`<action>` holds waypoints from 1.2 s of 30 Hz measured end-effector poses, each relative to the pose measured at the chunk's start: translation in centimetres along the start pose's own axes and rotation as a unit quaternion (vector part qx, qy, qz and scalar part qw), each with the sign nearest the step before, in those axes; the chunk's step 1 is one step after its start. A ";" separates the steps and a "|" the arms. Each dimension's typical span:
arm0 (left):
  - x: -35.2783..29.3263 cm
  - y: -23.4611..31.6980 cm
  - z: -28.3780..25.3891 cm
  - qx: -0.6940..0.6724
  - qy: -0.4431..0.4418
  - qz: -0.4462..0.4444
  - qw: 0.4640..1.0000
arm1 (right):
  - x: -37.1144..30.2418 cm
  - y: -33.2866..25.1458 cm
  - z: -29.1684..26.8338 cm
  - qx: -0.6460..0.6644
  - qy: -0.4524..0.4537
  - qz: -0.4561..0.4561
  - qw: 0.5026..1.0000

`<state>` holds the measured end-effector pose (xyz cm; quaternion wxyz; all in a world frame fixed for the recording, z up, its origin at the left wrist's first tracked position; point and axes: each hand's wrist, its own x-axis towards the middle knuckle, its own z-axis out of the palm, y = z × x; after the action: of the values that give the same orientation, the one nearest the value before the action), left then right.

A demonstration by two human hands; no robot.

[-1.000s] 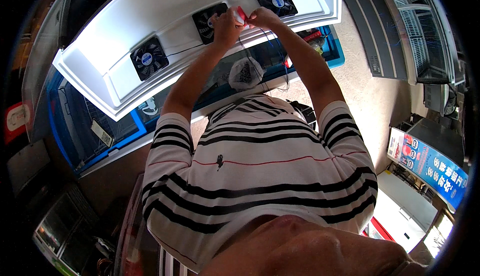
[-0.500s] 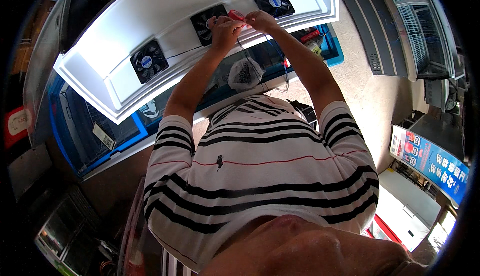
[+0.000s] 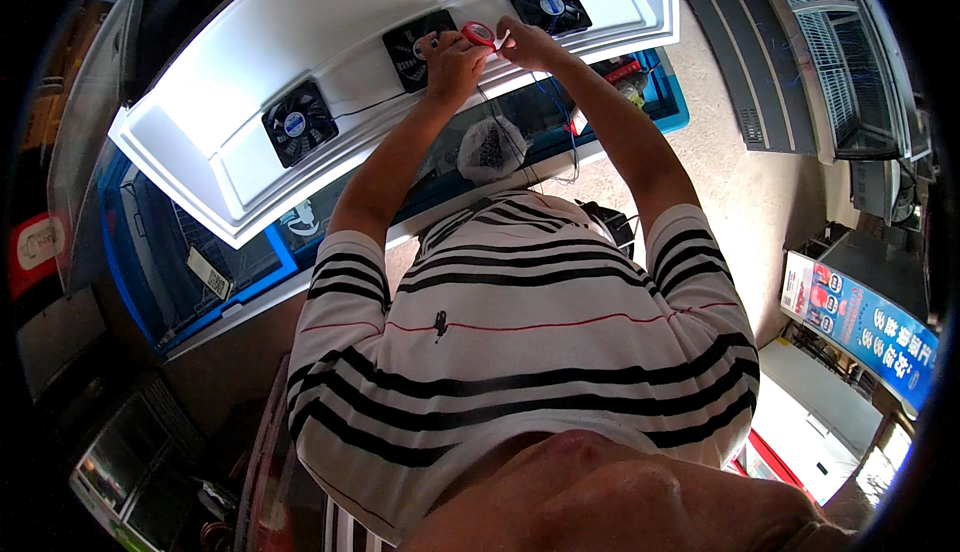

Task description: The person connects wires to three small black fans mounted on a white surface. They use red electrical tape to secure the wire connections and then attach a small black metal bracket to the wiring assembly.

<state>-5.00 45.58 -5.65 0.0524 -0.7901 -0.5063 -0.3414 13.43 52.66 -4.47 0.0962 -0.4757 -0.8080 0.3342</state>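
My left hand (image 3: pixel 456 66) is closed, with its fingertips at a roll of red tape (image 3: pixel 478 34). To the right of it, my right hand (image 3: pixel 533 48) pinches a short strip that runs from the roll. Thin dark and blue wires (image 3: pixel 560 117) hang below both hands; whether a wire is also pinched is hidden. Behind my left fingers sits the middle black fan (image 3: pixel 420 50) in a white panel (image 3: pixel 225 87). The right fan (image 3: pixel 548 2) is beyond my right hand, and the left fan (image 3: pixel 299 123) has a dark wire leading toward the middle one.
The panel rests across a blue-framed glass-topped chest (image 3: pixel 250 287). A clear plastic bag of small dark pieces (image 3: pixel 492 148) lies on it, near my body. Red and green items (image 3: pixel 625 82) sit at its right end. Wire shelving (image 3: pixel 825 62) stands at the far right.
My hands have moved slightly apart, and the right hand has drawn a little to the right. The red tape roll has tilted and shows more of its round face.
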 end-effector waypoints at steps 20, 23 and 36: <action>0.0 0.8 -0.1 0.041 -0.060 -0.017 0.997 | -1.3 -0.7 0.2 -0.139 0.057 -0.083 0.985; -0.2 1.1 -0.3 0.030 -0.052 -0.033 0.998 | -1.3 -0.8 0.4 -0.192 0.077 -0.105 0.973; -0.5 0.4 0.1 -0.014 -0.012 -0.029 0.999 | -1.6 -1.4 0.4 -0.276 0.068 -0.094 0.954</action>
<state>-4.75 45.00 -5.93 0.0257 -0.7800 -0.5245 -0.3403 13.04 50.70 -3.65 0.0472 -0.4268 -0.9014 0.0549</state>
